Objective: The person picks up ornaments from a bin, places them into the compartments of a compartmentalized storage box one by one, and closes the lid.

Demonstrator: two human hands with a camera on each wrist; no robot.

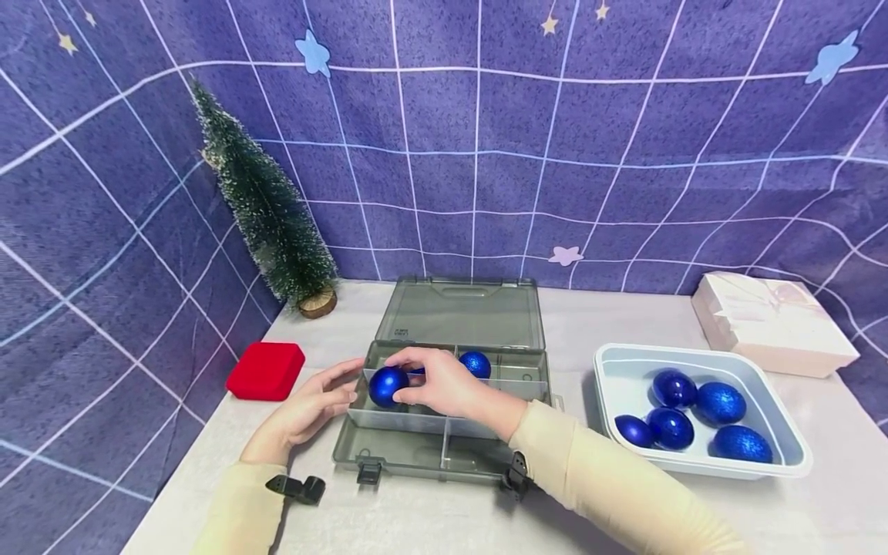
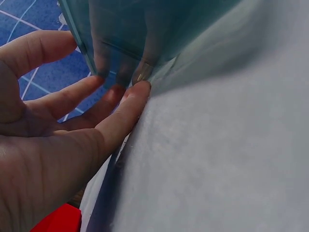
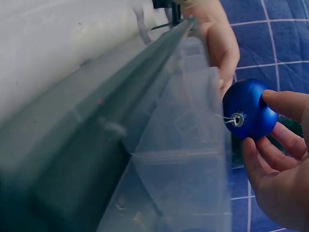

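Observation:
My right hand [image 1: 444, 381] pinches a matte blue Christmas ball [image 1: 388, 386] over the left side of a grey see-through divided box [image 1: 388, 445]. In the right wrist view, the ball's silver cap and thread loop [image 3: 236, 120] face the box, with thumb and fingertips on its sides. My left hand [image 1: 312, 405] has its fingers extended along the box's left end; the left wrist view shows fingertips [image 2: 141, 89] at the wall. A glittery blue ball [image 1: 475, 364] sits in a back compartment. Behind my right fingers a bit of blue shows, mostly hidden.
The box lid [image 1: 461, 314] lies open toward the back. At right, a white tub [image 1: 791, 462] holds several blue balls, with a pale gift box [image 1: 773, 324] behind. A red box [image 1: 266, 371] and small Christmas tree [image 1: 267, 208] stand at left. Patterned cloth hangs behind.

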